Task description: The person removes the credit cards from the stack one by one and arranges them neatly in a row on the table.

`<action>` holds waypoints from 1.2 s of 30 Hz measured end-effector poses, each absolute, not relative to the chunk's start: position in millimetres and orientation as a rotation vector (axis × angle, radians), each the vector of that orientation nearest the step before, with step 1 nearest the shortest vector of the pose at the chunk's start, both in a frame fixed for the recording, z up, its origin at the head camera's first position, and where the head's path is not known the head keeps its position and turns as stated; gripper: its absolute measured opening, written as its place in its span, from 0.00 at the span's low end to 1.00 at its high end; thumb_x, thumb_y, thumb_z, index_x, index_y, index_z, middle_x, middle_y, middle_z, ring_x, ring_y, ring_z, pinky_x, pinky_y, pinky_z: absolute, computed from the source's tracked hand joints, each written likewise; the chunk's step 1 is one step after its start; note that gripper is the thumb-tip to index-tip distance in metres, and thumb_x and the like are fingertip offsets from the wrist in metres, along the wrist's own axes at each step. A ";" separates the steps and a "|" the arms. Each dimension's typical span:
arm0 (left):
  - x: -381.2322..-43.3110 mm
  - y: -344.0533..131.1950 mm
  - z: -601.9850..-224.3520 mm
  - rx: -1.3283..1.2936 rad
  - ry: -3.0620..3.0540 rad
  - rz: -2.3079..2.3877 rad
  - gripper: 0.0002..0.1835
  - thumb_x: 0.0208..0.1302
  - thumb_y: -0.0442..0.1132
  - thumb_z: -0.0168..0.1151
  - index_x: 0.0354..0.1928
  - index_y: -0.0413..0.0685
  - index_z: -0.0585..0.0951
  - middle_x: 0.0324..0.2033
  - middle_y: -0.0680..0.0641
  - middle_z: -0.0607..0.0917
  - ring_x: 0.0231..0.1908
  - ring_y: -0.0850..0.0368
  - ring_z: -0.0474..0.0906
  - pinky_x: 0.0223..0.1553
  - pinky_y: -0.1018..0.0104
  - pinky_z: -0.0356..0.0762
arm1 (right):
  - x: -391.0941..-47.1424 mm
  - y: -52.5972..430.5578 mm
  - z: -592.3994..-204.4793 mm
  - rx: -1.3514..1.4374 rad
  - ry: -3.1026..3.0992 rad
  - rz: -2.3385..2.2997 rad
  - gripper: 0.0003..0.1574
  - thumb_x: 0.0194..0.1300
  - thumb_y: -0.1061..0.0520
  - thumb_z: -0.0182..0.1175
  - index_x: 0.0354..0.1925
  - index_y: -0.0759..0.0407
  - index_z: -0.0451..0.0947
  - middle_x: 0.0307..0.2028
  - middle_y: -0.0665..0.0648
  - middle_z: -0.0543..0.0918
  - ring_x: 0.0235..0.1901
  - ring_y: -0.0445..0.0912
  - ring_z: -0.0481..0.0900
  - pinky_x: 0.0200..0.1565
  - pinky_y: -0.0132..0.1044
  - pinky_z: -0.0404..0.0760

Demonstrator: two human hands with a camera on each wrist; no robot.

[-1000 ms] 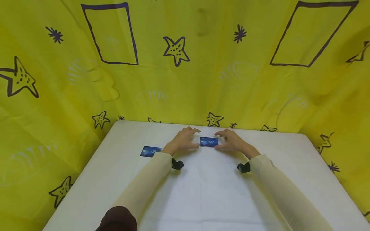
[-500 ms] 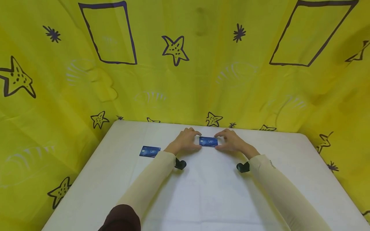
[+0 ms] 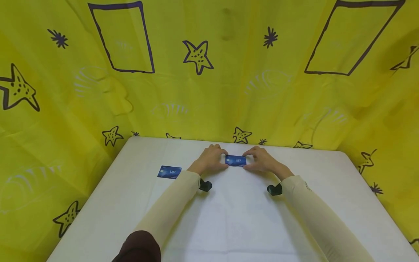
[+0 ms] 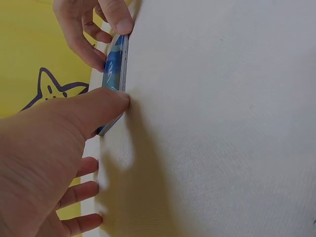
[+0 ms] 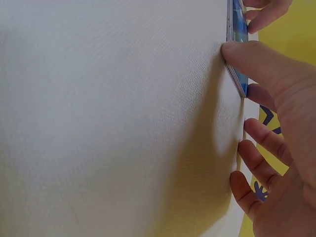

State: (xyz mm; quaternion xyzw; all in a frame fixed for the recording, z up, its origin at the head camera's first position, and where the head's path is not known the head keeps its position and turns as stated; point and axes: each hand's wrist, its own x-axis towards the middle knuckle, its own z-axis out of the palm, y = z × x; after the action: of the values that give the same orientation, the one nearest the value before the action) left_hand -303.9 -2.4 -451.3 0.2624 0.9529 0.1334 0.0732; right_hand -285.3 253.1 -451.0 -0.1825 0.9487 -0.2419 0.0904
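A small stack of blue VIP cards lies near the far edge of the white table. Its several layered edges show in the left wrist view, where the stack sits between both hands. My left hand pinches the left end, thumb on the near long edge and index finger on the far one. At the right end, my right hand pinches the same two edges with thumb and index finger. In the right wrist view the other fingers of the right hand are spread beside the stack.
Another blue VIP card lies flat on the table to the left, partly covered by the left sleeve. A yellow curtain with dark starfish drawings hangs right behind the table.
My left hand has moved slightly right, and its thumb and index finger have come onto the stack's left end. The right hand's fingers have drawn in at the right end.
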 end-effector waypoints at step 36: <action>-308.7 1.8 -449.1 0.794 2.863 0.400 0.28 0.63 0.56 0.72 0.61 0.54 0.83 0.57 0.46 0.79 0.56 0.49 0.70 0.64 0.49 0.69 | -279.8 250.3 -450.0 -0.606 2.854 -0.783 0.28 0.64 0.52 0.73 0.60 0.61 0.82 0.59 0.70 0.75 0.57 0.64 0.72 0.58 0.60 0.73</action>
State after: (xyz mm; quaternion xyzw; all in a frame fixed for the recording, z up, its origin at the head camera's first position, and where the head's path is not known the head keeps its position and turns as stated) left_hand -308.7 1.8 -449.1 0.2642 0.9526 0.1330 0.0717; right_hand -279.8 250.3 -450.0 -0.2001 0.9430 -0.2588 0.0604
